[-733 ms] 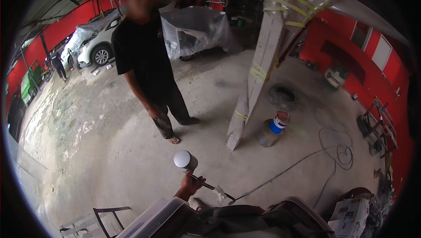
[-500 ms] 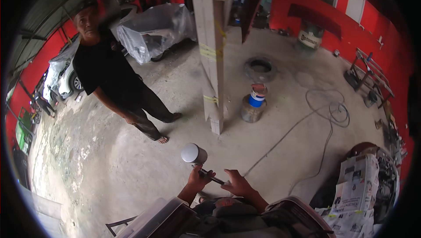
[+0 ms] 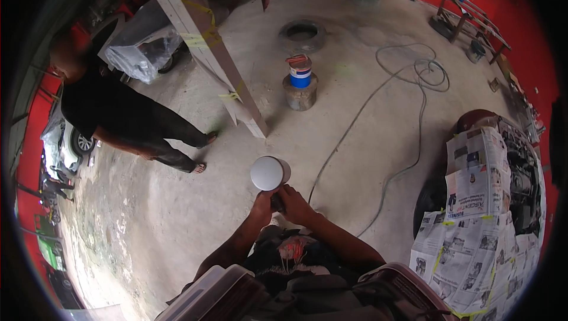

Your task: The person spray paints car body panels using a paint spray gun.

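A spray gun with a silver cup (image 3: 269, 173) is held up in front of me, low centre in the head view. My left hand (image 3: 263, 205) is closed round its body just below the cup. My right hand (image 3: 291, 205) grips it beside the left, fingers wrapped at the handle. The gun's body is mostly hidden by my hands. A grey hose (image 3: 329, 164) runs across the concrete floor (image 3: 160, 214) from near my hands to loose loops at the right back.
Another person (image 3: 112, 102) stands at left beside a taped post (image 3: 207, 66). A blue bucket (image 3: 300, 78) sits on a metal drum (image 3: 300, 101), behind it a tyre (image 3: 302, 40). A newspaper-masked vehicle part (image 3: 467, 244) fills the right; metal racks (image 3: 473, 19) and covered cars (image 3: 139, 55) stand farther back.
My right hand has come up onto the spray gun beside my left, and the gun is now more upright. The view has turned right, bringing more of the masked part into sight.
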Action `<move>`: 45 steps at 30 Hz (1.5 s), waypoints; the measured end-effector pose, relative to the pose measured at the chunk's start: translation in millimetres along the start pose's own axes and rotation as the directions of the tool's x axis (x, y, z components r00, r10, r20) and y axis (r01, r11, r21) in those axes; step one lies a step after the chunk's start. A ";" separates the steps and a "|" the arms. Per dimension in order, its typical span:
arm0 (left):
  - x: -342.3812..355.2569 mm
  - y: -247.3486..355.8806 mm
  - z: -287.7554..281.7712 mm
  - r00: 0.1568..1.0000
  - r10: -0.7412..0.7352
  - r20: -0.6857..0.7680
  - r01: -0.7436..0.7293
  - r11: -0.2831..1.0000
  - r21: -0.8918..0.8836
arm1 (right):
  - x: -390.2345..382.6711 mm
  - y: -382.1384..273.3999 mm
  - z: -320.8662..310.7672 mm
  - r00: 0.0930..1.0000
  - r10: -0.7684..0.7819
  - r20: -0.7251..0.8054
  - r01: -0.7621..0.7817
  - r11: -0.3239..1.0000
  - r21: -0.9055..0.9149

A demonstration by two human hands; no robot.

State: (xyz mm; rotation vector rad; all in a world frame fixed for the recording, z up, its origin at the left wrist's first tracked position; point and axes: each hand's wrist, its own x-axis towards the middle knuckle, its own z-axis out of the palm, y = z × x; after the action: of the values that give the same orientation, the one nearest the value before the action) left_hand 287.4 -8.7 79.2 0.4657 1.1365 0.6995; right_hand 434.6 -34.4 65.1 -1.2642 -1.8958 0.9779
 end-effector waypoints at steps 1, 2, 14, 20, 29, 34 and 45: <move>-0.8 5.5 6.3 0.999 0.016 0.043 -0.016 1.000 0.016 | -0.9 -1.0 -3.8 1.000 -0.011 -0.030 0.010 1.000 -0.015; -3.3 11.8 12.0 0.997 0.000 0.077 -0.005 0.998 0.062 | -1.8 -3.4 -7.9 0.996 -0.019 -0.088 0.025 0.997 0.069; -37.8 33.8 16.0 0.799 0.035 0.600 -0.217 0.948 0.232 | 21.8 -83.9 -74.3 0.663 0.401 -0.632 -0.161 0.901 0.402; -12.0 -15.0 -8.9 0.569 -0.212 0.795 -0.639 0.495 0.589 | 29.0 -135.5 -106.4 0.511 0.439 -0.739 -0.117 0.888 0.446; 67.5 -32.3 -133.3 0.712 -0.271 0.648 -0.671 0.008 0.741 | -0.2 -171.4 -152.2 0.176 0.443 -0.879 0.017 0.891 0.453; 87.6 -19.9 -166.7 0.791 -0.150 0.593 -0.608 -0.092 0.788 | -14.7 -173.9 -158.1 0.128 0.419 -0.899 -0.006 0.907 0.422; 111.1 -10.3 -186.9 0.765 -0.263 0.588 -0.643 -0.257 0.721 | -3.7 -64.9 -171.3 0.405 0.572 -0.714 -0.071 0.798 0.599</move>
State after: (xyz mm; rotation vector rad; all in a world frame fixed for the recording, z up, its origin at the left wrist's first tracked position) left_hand 143.6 61.3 -68.4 2.3176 0.6936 -0.4145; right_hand 548.3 -15.8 207.5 -1.4426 -0.5079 0.6703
